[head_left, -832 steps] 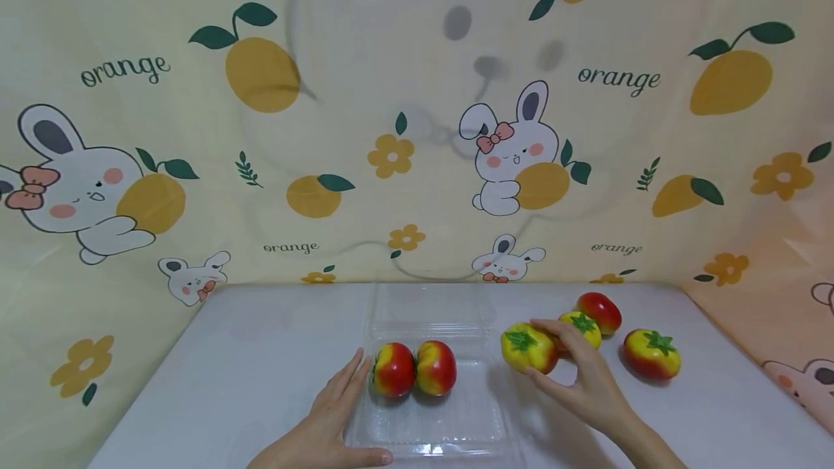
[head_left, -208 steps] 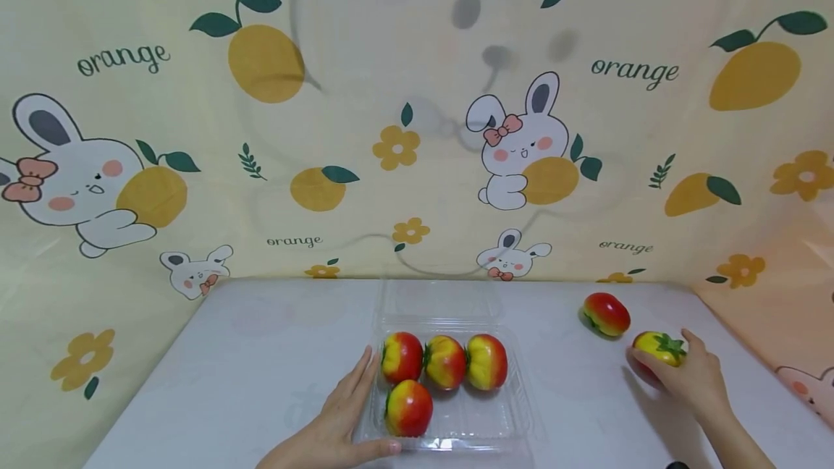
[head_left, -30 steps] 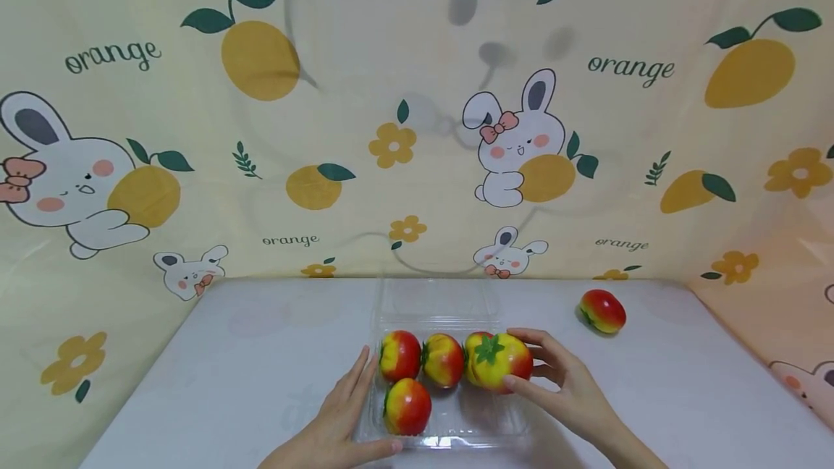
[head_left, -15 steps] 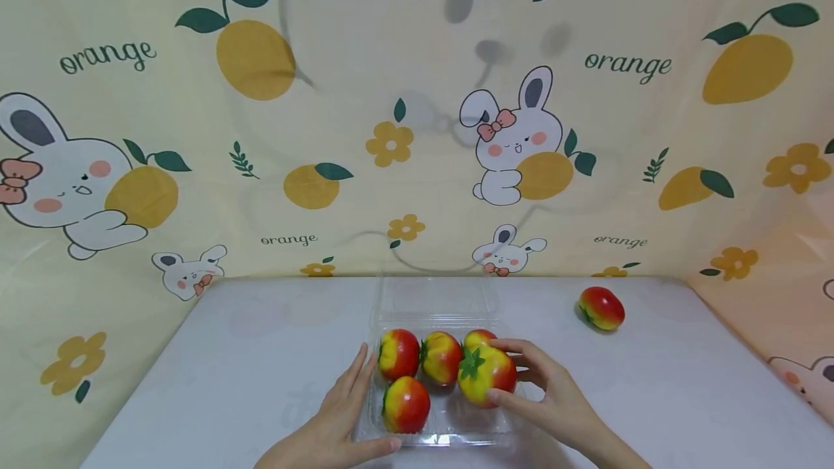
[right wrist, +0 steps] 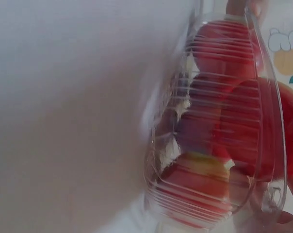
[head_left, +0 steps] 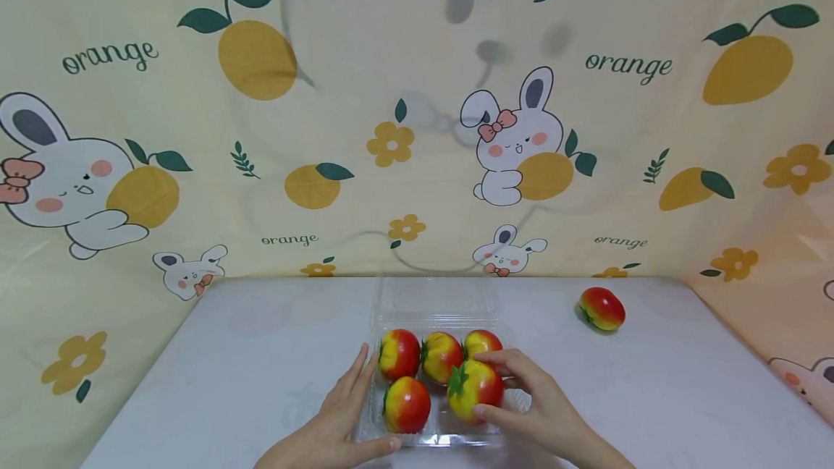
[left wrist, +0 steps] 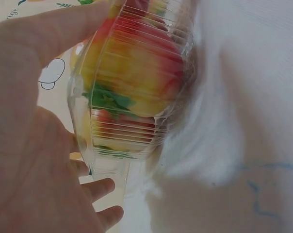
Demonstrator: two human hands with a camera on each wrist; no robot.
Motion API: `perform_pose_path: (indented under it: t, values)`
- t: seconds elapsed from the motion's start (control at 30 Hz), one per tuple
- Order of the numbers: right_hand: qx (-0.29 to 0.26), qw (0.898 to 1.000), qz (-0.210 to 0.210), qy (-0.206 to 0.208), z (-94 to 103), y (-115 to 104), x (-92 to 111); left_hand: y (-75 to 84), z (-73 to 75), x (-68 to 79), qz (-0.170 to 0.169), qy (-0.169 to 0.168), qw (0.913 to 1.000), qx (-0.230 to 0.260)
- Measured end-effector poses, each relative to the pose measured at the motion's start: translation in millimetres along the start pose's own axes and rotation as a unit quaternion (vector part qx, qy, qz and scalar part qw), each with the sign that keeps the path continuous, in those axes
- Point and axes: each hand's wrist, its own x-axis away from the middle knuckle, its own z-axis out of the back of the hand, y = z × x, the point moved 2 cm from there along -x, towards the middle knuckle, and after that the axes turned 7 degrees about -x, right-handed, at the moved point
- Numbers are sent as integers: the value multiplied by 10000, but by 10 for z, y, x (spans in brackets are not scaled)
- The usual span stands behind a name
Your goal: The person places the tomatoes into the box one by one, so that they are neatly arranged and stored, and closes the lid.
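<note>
A clear plastic clamshell box [head_left: 456, 441] lies opened on the table, its lid [head_left: 436, 297] laid back. Inside, a back row holds persimmons [head_left: 399, 355], and one more persimmon [head_left: 407, 405] sits front left. My right hand [head_left: 544, 407] pinches another persimmon [head_left: 476, 393] between thumb and fingers over the front right of the box, its green leafy top facing left. In the right wrist view, this persimmon [right wrist: 291, 121] rises past the box rim. Along the box's left side rests my left hand [head_left: 332, 411], fingers extended, thumb at the front corner.
One loose persimmon [head_left: 602, 309] lies at the back right of the white table [head_left: 260, 353]. Behind the table hangs a cloth [head_left: 339, 35] printed with rabbits and oranges.
Over the last second my right hand has brought the persimmon left and toward the front, lower over the box. Long before, fewer persimmons were in the box. The left hand stays at its side.
</note>
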Motion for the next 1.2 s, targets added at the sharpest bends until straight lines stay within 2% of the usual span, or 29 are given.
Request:
perform_pose_path:
  t: [0.13,0.53,0.77,0.93,1.2]
  values:
    - [58,9999,93,-78,-28,8,-7,-6,-2,1,-28,20,10000,-12]
    - [-24,9981,-454,-420,-116,16,-36,-18,-11,1,54,-82,9998,193]
    - [-90,9950,-626,-770,-157,-8,-51,-17,-6,-2,77,-109,9996,257]
    - [-57,9946,-441,-942,-167,-4,-48,-18,-1,-13,83,-161,9994,297]
    - [-26,9953,-153,-954,-178,-4,-57,-21,0,-13,43,-118,9996,252]
